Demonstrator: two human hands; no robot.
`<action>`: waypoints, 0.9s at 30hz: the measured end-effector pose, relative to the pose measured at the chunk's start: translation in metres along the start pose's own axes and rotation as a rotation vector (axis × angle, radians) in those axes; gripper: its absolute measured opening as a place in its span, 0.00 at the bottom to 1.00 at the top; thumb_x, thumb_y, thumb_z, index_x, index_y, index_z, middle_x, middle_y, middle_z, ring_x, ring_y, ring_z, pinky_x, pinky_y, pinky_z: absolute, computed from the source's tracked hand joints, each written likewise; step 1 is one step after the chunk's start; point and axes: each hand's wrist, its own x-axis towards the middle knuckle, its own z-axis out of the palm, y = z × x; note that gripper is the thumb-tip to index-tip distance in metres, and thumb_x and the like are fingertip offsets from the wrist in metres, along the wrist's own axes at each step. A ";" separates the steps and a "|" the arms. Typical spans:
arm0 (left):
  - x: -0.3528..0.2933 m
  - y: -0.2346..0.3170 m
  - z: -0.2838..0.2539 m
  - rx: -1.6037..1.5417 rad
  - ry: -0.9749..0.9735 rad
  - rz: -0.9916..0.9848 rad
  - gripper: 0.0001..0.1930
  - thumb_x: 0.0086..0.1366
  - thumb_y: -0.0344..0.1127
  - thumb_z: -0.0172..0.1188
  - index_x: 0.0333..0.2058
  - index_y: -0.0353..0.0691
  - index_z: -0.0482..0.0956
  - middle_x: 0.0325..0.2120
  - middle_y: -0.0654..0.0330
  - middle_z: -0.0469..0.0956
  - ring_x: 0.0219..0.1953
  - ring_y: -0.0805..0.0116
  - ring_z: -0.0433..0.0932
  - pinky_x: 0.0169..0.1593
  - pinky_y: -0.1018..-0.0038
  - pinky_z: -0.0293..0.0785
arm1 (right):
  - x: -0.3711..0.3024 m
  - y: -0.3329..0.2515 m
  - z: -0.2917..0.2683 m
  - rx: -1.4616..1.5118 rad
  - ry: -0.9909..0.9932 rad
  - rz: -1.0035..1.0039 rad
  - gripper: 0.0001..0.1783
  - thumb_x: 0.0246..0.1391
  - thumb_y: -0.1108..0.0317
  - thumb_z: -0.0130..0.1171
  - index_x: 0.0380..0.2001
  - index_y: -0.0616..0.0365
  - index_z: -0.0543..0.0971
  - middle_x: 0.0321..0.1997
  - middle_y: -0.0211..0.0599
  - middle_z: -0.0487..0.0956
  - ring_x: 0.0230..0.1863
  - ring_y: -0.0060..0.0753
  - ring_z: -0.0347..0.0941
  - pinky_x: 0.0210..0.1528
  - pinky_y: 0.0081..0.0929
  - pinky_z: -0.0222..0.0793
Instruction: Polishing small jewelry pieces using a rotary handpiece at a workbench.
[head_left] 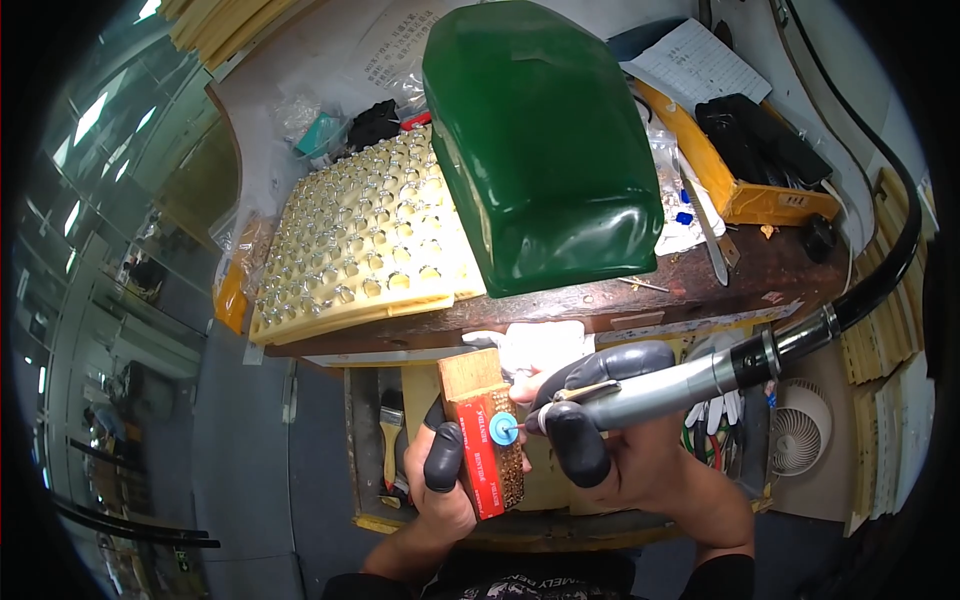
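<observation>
My left hand (441,497), with black finger covers on thumb and finger, is closed round a wooden block (468,373) that stands tilted over the open drawer. A red printed label (480,465) covers one face of the block, and small gold-brown studs line the side beside it. My right hand (652,462), also in black finger covers, grips a silver rotary handpiece (665,393). On the handpiece's thin shaft sits a small blue wheel (503,429), right over the block's label edge and studs. Whether it touches is hard to tell.
Above the bench hangs or stands a large green cover (540,140). Left of it lies a cream tray (452,296) with rows of round pieces. A yellow box (775,203), a black hose (905,230), a brush (390,440) and a white fan (800,428) surround the work area.
</observation>
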 end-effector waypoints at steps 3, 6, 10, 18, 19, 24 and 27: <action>0.000 0.001 0.000 -0.004 0.005 -0.001 0.37 0.65 0.57 0.53 0.58 0.27 0.61 0.43 0.47 0.76 0.40 0.61 0.80 0.40 0.65 0.81 | -0.002 -0.002 0.000 0.008 -0.013 0.042 0.08 0.60 0.72 0.54 0.34 0.68 0.74 0.33 0.44 0.81 0.30 0.28 0.79 0.33 0.26 0.77; -0.001 0.001 0.001 -0.004 0.010 -0.001 0.37 0.65 0.57 0.53 0.58 0.27 0.61 0.43 0.47 0.76 0.41 0.61 0.80 0.41 0.65 0.81 | -0.002 -0.003 0.001 0.029 -0.016 0.036 0.08 0.60 0.72 0.54 0.36 0.68 0.72 0.35 0.45 0.81 0.30 0.28 0.79 0.33 0.26 0.77; -0.001 0.000 0.000 -0.006 0.006 -0.007 0.37 0.65 0.57 0.53 0.58 0.27 0.61 0.43 0.47 0.75 0.40 0.61 0.80 0.41 0.65 0.81 | -0.003 -0.002 0.001 0.042 -0.009 0.046 0.08 0.60 0.72 0.54 0.37 0.68 0.72 0.35 0.45 0.81 0.30 0.28 0.79 0.34 0.26 0.77; -0.001 0.000 0.002 -0.010 0.023 -0.002 0.37 0.65 0.56 0.53 0.58 0.27 0.62 0.43 0.47 0.75 0.40 0.61 0.80 0.40 0.65 0.81 | -0.004 0.000 0.000 0.019 -0.046 0.032 0.08 0.60 0.72 0.54 0.37 0.69 0.73 0.35 0.44 0.80 0.30 0.28 0.80 0.34 0.24 0.77; -0.001 0.000 0.002 -0.017 0.045 -0.001 0.37 0.65 0.56 0.53 0.58 0.27 0.62 0.42 0.47 0.76 0.40 0.61 0.80 0.40 0.65 0.81 | -0.004 0.000 0.001 0.019 -0.046 0.033 0.08 0.60 0.72 0.54 0.37 0.69 0.73 0.35 0.44 0.80 0.30 0.28 0.80 0.34 0.24 0.77; 0.001 0.000 0.002 -0.017 0.027 -0.001 0.36 0.64 0.56 0.53 0.58 0.27 0.62 0.42 0.46 0.76 0.40 0.60 0.80 0.40 0.65 0.81 | -0.004 -0.002 0.001 0.064 -0.034 0.080 0.10 0.60 0.72 0.54 0.40 0.69 0.77 0.35 0.43 0.80 0.32 0.27 0.80 0.34 0.23 0.76; 0.001 0.001 0.003 -0.012 0.031 0.004 0.37 0.64 0.56 0.53 0.58 0.27 0.62 0.42 0.46 0.76 0.40 0.60 0.80 0.40 0.65 0.81 | -0.004 0.000 0.000 0.028 -0.055 0.060 0.10 0.60 0.72 0.54 0.40 0.69 0.75 0.35 0.43 0.80 0.33 0.27 0.80 0.35 0.24 0.76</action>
